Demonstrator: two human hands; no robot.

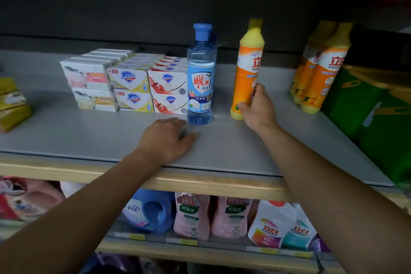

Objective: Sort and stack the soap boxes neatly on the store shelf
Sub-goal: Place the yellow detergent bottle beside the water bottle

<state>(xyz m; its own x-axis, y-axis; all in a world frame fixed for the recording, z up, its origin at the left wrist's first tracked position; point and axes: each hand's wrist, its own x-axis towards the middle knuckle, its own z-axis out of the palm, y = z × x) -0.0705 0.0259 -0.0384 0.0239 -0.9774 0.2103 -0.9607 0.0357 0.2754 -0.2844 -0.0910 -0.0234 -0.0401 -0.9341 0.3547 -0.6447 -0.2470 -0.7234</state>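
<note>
Soap boxes stand in three two-high rows on the grey shelf [89,135]: pink and cream boxes [89,80] at left, yellow Safeguard boxes [131,89] in the middle, red Safeguard boxes [169,91] at right. A clear blue bottle [200,78] stands right beside the red boxes. My right hand [255,107] grips the lower part of an orange and yellow dish-soap bottle [246,69], which stands upright on the shelf. My left hand [169,138] rests palm down on the shelf in front of the blue bottle, holding nothing.
Yellow packets [11,104] lie at the far left. More orange bottles [318,69] and a green carton [373,118] fill the right end. The shelf below holds detergent bottles and pouches [191,216].
</note>
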